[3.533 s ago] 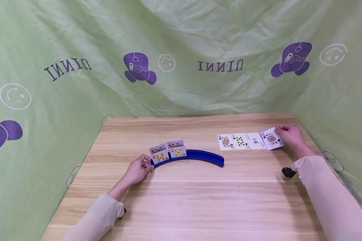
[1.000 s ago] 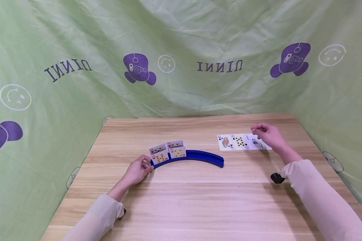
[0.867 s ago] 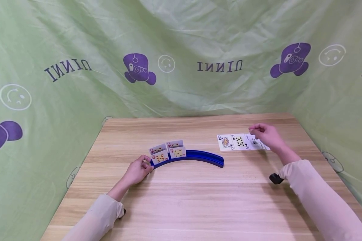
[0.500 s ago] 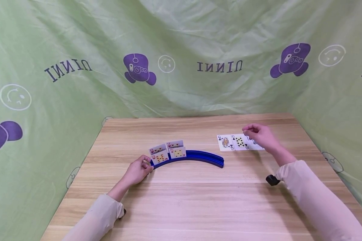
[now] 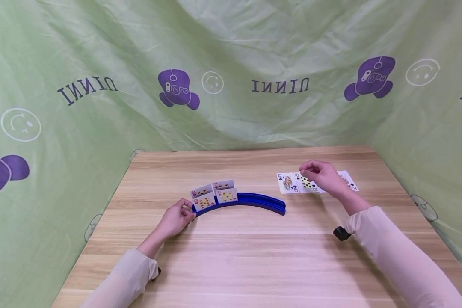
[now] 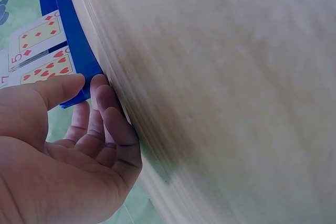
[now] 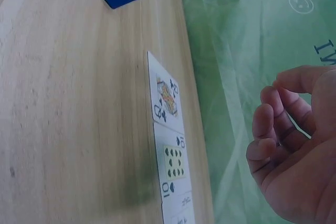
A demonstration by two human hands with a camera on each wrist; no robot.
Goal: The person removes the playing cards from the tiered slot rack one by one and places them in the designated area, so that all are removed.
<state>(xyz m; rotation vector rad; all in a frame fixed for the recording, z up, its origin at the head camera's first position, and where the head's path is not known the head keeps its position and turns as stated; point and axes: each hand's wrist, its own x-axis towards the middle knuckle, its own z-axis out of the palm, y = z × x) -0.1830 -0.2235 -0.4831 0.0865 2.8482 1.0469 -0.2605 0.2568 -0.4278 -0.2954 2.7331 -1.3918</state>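
My left hand (image 5: 176, 219) pinches the left end of a curved blue card holder (image 5: 259, 202) between thumb and fingers. Two rows of playing cards stand in the holder's left half, with a five of diamonds (image 5: 227, 196) and a hearts card (image 5: 204, 201) in front. Above a flat row of cards at the right hovers my right hand (image 5: 327, 179), fingers loosely curled and holding nothing. That row has a queen of clubs (image 5: 287, 183) at its left, then a ten of spades (image 7: 175, 162). A king (image 5: 350, 180) shows at the far end. The hand mostly hides the card between.
The wooden table (image 5: 238, 256) stretches in front of the holder and between both arms. A green printed cloth (image 5: 231, 119) hangs behind the table and along its sides. A small black device (image 5: 342, 233) sits at the right cuff.
My right hand has let go of the king, which now lies flat, and has moved left along the row to above the ten. The left hand and the card holder have stayed put.
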